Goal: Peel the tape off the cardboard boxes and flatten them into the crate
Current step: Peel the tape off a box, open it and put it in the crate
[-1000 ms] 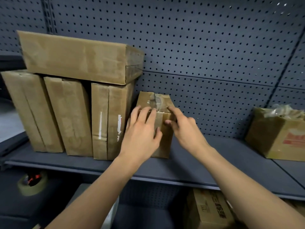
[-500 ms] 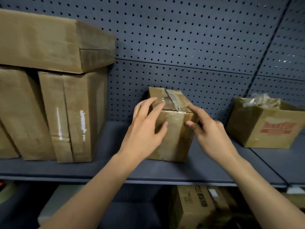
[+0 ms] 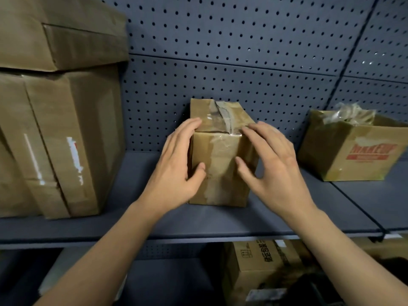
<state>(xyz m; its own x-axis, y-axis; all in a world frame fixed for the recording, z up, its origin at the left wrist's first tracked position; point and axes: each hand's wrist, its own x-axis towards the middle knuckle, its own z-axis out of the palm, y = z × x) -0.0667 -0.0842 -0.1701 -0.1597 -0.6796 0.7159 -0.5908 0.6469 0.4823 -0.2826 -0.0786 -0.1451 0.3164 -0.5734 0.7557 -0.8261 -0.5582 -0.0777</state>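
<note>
Shelf [image 3: 198, 221] front lip nearest | small box [image 3: 220, 171] upright mid-shelf, gaps to stacked boxes [image 3: 61, 140] and printed box [image 3: 353, 151] | left hand [image 3: 176, 168] fingers straight, flat on left corner | right hand [image 3: 276, 166] fingers spread, tips on taped top edge

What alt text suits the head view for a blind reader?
A left hand and a right hand touch the sides of a small taped box on a grey shelf. Bigger boxes stand to its left, an open box to its right.

Dim, flat light from above, soft shadows under the shelf [image 3: 198, 226] — edges bowed, slightly blurred.
</note>
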